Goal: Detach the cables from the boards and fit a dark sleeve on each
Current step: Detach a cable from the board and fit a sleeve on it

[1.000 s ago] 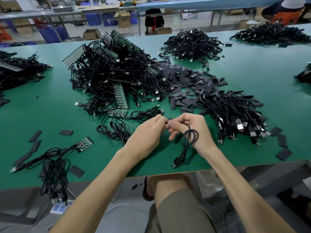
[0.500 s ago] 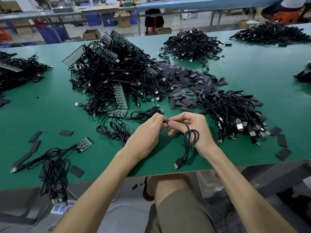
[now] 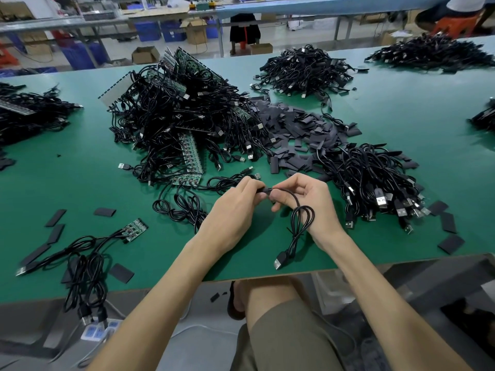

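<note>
Two hands are meeting above the green table (image 3: 80, 178), on the wearer's side of the big heap of cables and boards (image 3: 182, 124). The left hand (image 3: 235, 207) is pinching a dark sleeve (image 3: 263, 189) between thumb and curled fingers. The right hand (image 3: 310, 204) is clamping thumb and forefinger on the black cable (image 3: 301, 220) right at the sleeve's mouth, so the fingertips of both hands are almost touching. That cable is looping down under the right palm, and its USB plug (image 3: 280, 259) is dangling farther from the heap, toward the wearer. Right of the heap, loose sleeves (image 3: 297, 129) are lying in a flat spread, with a bundle of cables (image 3: 375, 183) beyond them. Left of the heap and nearer the wearer, a small board (image 3: 135, 228) is lying with cables attached.
</note>
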`<state>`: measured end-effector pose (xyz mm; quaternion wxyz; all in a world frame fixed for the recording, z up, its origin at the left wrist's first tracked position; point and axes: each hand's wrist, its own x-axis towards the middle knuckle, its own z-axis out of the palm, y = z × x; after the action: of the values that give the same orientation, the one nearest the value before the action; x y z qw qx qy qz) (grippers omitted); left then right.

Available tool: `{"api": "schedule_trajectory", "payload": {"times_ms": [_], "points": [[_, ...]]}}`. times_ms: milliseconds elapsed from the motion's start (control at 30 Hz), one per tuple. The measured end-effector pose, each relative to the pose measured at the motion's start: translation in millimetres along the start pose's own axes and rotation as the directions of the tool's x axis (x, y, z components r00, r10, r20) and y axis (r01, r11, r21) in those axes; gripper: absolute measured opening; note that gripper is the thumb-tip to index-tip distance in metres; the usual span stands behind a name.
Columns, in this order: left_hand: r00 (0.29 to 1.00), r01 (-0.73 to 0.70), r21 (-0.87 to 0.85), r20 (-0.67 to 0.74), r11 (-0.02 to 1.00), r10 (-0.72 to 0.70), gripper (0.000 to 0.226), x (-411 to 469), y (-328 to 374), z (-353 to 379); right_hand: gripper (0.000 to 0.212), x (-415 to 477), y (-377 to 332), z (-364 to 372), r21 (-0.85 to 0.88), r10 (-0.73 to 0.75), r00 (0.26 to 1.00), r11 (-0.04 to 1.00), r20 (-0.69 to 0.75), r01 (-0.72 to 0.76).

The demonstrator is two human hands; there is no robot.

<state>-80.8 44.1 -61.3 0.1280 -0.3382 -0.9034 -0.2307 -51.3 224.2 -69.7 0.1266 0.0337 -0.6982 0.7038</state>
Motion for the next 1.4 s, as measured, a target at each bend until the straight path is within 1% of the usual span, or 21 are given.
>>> {"api": "schedule_trajectory", "payload": {"times_ms": [133, 200, 367, 433, 567, 667, 733, 833, 967, 1033, 1133, 1233, 1300, 1333, 1400], "points": [[0.999, -0.045, -0.003, 0.01, 0.999, 0.045, 0.028, -2, -2, 1, 0.013, 0, 0, 0, -0.006, 0.018, 0.999, 1.0, 0.038, -0.018], [0.999, -0.042, -0.006, 0.02, 0.999, 0.042, 0.029, -2, -2, 0, 0.014, 0, 0, 0, -0.009, 0.019, 0.998, 1.0, 0.053, -0.019], [0.999, -0.018, -0.008, 0.026, 1.0, 0.018, 0.036, -2, 1, -1, 0.016, 0, 1, 0, -0.021, 0.022, 0.999, 1.0, 0.039, -0.021], [1.0, -0.019, -0.008, 0.022, 1.0, 0.019, 0.034, -1, 1, -1, 0.014, 0, 2, -1, -0.027, 0.024, 0.999, 0.999, 0.032, -0.023], [1.0, -0.001, -0.04, -0.009, 0.999, 0.001, 0.037, 0, 3, -1, 0.01, 0, 1, -1, -0.002, 0.007, 1.0, 1.0, -0.001, -0.007], [0.998, 0.024, -0.037, -0.062, 0.999, -0.026, 0.029, 0, 2, -1, 0.01, -1, 0, -1, 0.008, 0.002, 1.0, 1.0, -0.019, -0.002], [0.995, 0.036, -0.008, -0.09, 0.999, -0.036, 0.029, -1, 0, -1, 0.013, -1, 0, -1, -0.008, 0.005, 1.0, 1.0, -0.006, -0.005], [0.992, 0.093, 0.006, -0.085, 0.996, -0.092, 0.04, -3, 1, -3, 0.015, -2, -2, -1, -0.01, -0.001, 1.0, 1.0, 0.017, 0.001], [0.985, 0.115, -0.008, -0.129, 0.993, -0.115, 0.038, -4, 1, -6, 0.012, -2, -4, 0, 0.01, -0.031, 0.998, 0.999, 0.046, 0.03], [0.984, 0.118, -0.012, -0.132, 0.993, -0.118, 0.03, -4, 3, -6, 0.012, -2, -3, 0, 0.025, -0.02, 1.0, 0.999, 0.022, 0.019], [0.986, 0.083, -0.029, -0.144, 0.996, -0.087, 0.021, -2, 8, -7, 0.013, -2, 0, 0, 0.029, -0.012, 0.997, 0.999, -0.082, 0.014], [0.982, 0.069, 0.078, -0.179, 0.995, -0.054, 0.025, 1, 16, -11, 0.012, -1, 3, -1, 0.035, -0.01, 0.977, 0.999, -0.212, 0.018], [0.976, 0.024, 0.093, -0.219, 0.995, -0.003, 0.024, 0, 25, -16, 0.01, 0, 3, -1, 0.059, -0.01, 0.968, 0.998, -0.251, 0.026], [0.983, -0.01, 0.055, -0.185, 0.998, 0.02, 0.027, 0, 31, -18, 0.009, 1, 3, -1, 0.066, -0.015, 0.966, 0.997, -0.257, 0.033], [1.0, -0.016, -0.059, 0.0, 0.998, 0.016, 0.038, 0, 45, -19, 0.008, 0, 3, -1, 0.073, -0.028, 0.966, 0.996, -0.258, 0.048]]}}
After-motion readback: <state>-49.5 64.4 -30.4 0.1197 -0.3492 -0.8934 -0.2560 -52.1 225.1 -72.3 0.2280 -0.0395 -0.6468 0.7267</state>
